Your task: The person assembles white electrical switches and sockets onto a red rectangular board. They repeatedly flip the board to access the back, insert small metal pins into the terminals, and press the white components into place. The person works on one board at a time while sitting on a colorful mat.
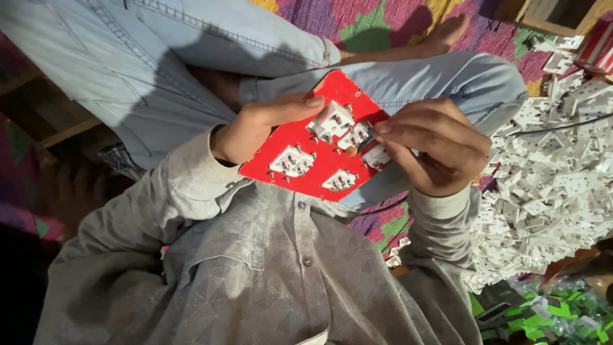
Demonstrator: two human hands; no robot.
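Observation:
A red board (300,137) rests over my lap, tilted like a diamond. It carries several white socket pieces (331,119) and small metal pins. My left hand (255,128) grips the board's left edge, with the thumb lying across its top. My right hand (437,153) is at the board's right edge, fingertips pinched on a white socket piece (375,155) that sits there. A small brown bit shows next to that piece.
A big heap of white plastic parts (549,166) lies to my right. Green pieces (565,313) sit at the lower right and a red box (600,45) at the upper right. My crossed legs in jeans (211,38) rest on a colourful mat (370,25).

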